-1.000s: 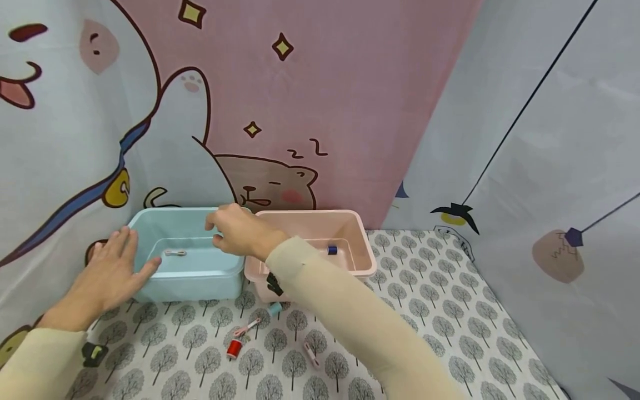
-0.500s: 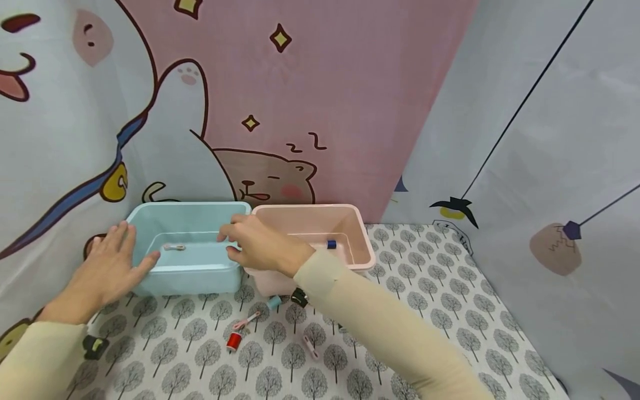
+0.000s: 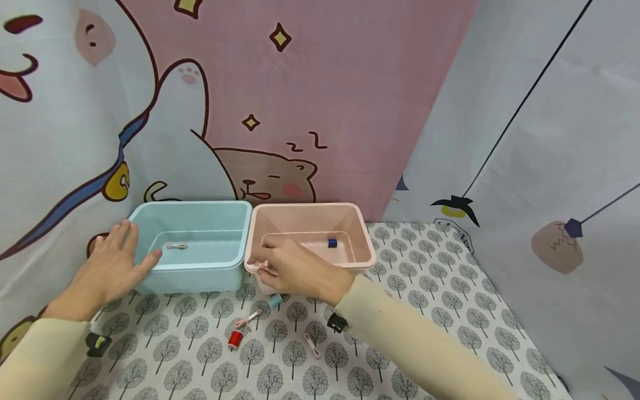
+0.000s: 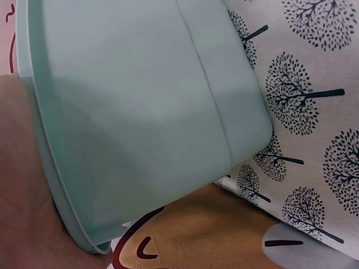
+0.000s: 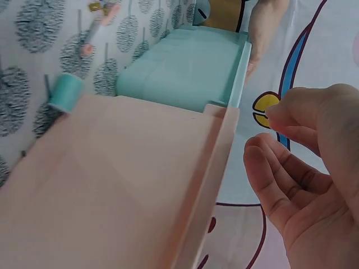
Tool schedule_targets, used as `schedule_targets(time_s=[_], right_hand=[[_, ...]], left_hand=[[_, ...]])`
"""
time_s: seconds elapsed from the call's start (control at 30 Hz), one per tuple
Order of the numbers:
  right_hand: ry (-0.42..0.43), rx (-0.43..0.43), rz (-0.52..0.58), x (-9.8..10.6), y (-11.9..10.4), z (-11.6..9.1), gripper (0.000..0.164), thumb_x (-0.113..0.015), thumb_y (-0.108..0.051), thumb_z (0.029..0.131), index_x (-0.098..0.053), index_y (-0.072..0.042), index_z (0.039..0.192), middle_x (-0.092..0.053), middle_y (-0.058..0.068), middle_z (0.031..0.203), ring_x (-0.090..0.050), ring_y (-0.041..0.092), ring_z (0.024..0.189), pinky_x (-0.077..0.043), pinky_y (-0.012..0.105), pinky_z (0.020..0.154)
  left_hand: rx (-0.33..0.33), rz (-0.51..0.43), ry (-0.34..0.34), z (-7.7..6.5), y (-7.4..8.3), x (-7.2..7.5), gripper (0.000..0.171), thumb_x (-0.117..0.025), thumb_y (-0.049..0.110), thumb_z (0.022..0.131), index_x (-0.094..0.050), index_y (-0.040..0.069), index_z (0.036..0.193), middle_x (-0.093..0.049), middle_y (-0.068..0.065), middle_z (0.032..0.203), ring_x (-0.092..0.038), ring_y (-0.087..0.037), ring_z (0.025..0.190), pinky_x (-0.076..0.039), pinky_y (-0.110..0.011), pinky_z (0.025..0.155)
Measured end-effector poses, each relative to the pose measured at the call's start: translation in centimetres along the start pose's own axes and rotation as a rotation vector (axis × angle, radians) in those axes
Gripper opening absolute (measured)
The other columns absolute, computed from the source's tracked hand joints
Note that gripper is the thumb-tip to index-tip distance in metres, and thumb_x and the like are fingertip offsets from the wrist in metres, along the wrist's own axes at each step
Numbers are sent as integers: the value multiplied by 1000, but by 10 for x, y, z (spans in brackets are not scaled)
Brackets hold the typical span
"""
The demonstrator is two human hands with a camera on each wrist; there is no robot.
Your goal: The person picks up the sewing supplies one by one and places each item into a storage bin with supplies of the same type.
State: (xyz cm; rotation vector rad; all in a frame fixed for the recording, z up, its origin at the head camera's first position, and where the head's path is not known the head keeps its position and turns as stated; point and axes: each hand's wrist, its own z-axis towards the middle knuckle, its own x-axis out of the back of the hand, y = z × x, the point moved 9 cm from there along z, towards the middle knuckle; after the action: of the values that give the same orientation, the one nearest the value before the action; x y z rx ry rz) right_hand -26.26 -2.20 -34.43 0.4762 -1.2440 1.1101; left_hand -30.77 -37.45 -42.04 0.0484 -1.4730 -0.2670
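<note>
The blue bin [image 3: 195, 280] is set on the tree-print cloth [image 3: 440, 316], just beside the pink bin [image 3: 305, 216]; its left end is touched at the rim by the left hand [image 3: 112, 269], fingers extended, thumb spread away; the near left corner of the pink bin is overhung by the right hand [image 3: 300, 270], fingers bent, thumb kept apart from fingertips; a small pale clip [image 3: 176, 246] is contained in the blue bin, a dark blue spool [image 3: 332, 243] in the pink one; in front, a light blue spool [image 3: 275, 300] and a red spool [image 3: 235, 339] are scattered.
</note>
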Motion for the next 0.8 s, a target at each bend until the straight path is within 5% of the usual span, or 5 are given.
schedule_targets(time_s=[0.8], right_hand=[[44, -63, 7, 9, 36, -108, 31, -87, -13, 103, -85, -14, 134, -79, 2, 127, -79, 13, 100, -67, 17, 88]], left_hand=[[20, -13, -20, -1, 2, 1, 106, -36, 64, 122, -6, -22, 176, -1, -48, 186, -3, -70, 174, -2, -86, 140]])
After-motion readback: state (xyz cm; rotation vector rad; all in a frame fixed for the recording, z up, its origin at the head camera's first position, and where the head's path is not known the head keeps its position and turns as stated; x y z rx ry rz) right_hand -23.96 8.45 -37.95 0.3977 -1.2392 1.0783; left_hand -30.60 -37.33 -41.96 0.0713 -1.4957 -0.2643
